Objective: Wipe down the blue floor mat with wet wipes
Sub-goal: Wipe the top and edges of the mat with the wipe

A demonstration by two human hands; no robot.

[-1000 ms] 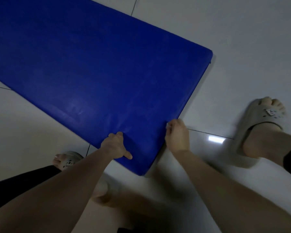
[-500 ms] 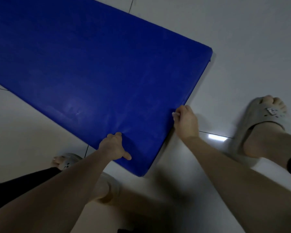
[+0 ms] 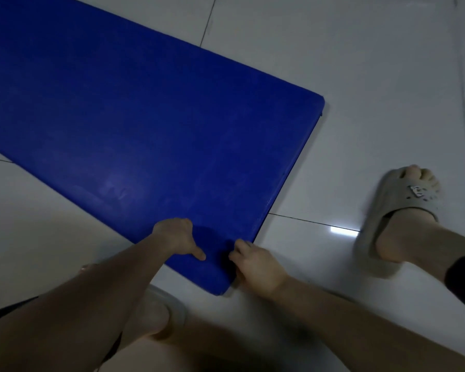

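Note:
The blue floor mat [image 3: 151, 124] lies on the white tiled floor and runs from the top left down to a near corner just in front of me. My left hand [image 3: 176, 238] grips the mat's near long edge, thumb on top and fingers curled under. My right hand [image 3: 255, 264] grips the short edge right beside the near corner. The two hands sit close together at that corner. No wet wipe shows in either hand or anywhere in view.
White glossy floor tiles [image 3: 346, 76] surround the mat. My right foot in a grey slipper [image 3: 403, 208] stands to the right of the mat. My left slippered foot [image 3: 159, 312] is below the near corner, partly hidden by my forearm.
My right hand slid along the short edge back down to the near corner, close to my left hand. The left hand kept its grip. The mat's near corner sits slightly farther right.

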